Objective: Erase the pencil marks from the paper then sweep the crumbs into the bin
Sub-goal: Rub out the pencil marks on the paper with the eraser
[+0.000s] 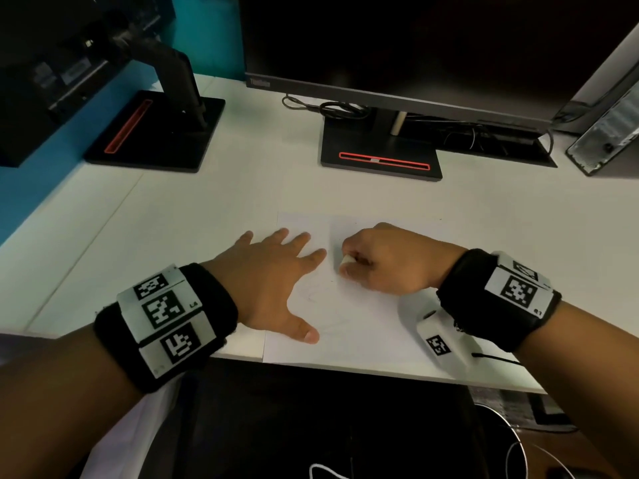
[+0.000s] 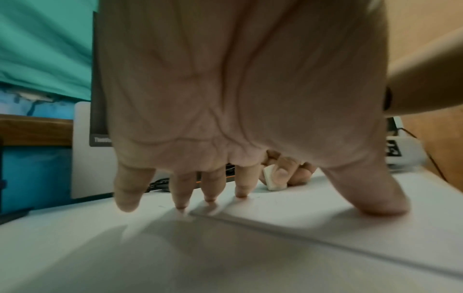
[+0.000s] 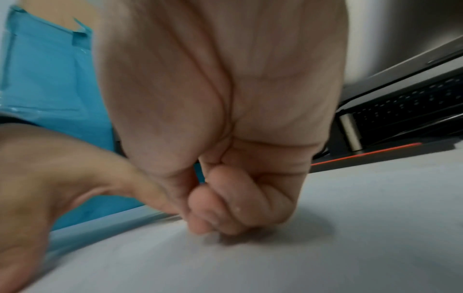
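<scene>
The left hand point(image 1: 273, 281) lay flat with fingers spread, pinning the paper point(image 1: 363, 326) at the near desk point(image 1: 173, 219) edge. Beyond it, the right hand point(image 1: 383, 262) pinched the white eraser point(image 1: 346, 260) against the sheet. Rubbing too hard there could crease or tear the paper, or scatter crumbs.
</scene>
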